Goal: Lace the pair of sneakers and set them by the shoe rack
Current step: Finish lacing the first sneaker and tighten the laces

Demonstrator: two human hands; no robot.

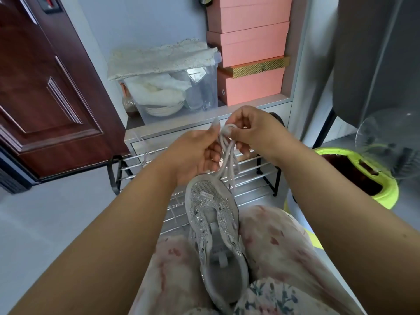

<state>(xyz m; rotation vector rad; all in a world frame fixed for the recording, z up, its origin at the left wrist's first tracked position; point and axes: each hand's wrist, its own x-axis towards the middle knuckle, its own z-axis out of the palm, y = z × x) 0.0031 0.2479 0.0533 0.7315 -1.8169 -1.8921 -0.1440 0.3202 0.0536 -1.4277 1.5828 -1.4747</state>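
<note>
Grey mesh sneaker (216, 226) sits wedged between our knees, long axis running straight away from us, toe toward the shoe rack (250, 171) just ahead. Its lace (228, 153) rises from the toe end up to both hands, so the shoe lies below and nearer us than the hands. Our left hand (195, 155) has its fingers curled around the lace strands, and our right hand (250, 128) pinches the bunched lace ends up top. Hands are almost touching, about equally near the shoe, left maybe a bit lower. We'd guess lacing has barely started, since the eyelets near the tongue look bare. Second sneaker isn't in view.

Further out: a clear plastic bin (211, 87) behind the rack holds plates and some white fabric, with a cloth draped over its lid. Pink boxes (250, 46) are stacked beside it, contents hidden. A lime green tub (384, 196) sits at our right.
</note>
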